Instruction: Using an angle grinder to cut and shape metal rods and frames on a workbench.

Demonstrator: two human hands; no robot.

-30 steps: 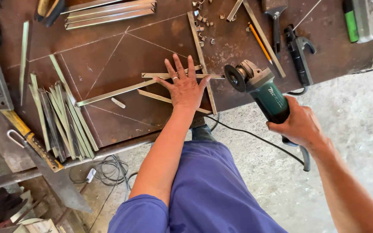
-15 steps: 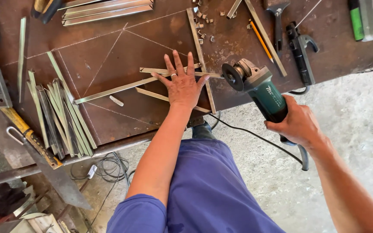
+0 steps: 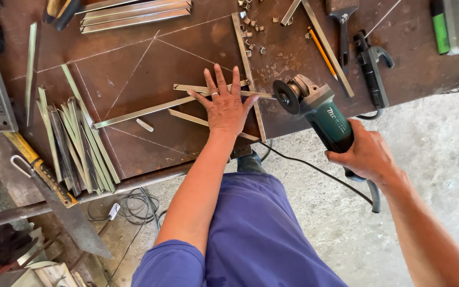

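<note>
A rusty brown steel surface (image 3: 134, 58) scored with chalk lines fills the upper part of the view, its near edge running toward the person, who wears blue trousers and stands on a grey concrete floor (image 3: 426, 175). Near the surface's left edge lies a fanned bundle of thin grey metal strips (image 3: 75, 143). At the far edge rests a stack of longer flat metal bars (image 3: 134, 13).

A teal and grey corded angle grinder (image 3: 322, 114) is held above the near edge of the surface, its dark disc pointing left and just beside the end of a thin metal strip. The right hand (image 3: 367, 154) is wrapped fully around the grinder's rear handle in a closed grip, off the surface's near edge.

The left hand (image 3: 224, 103) lies flat and wide open, fingers spread, palm pressing down on several crossing thin silvery metal strips (image 3: 150, 110) near the middle of the near edge; it grips nothing.

Toward the far right corner lie a dark clamp tool (image 3: 370, 69), an orange pencil (image 3: 322, 50) and small metal offcuts (image 3: 251, 26).
</note>
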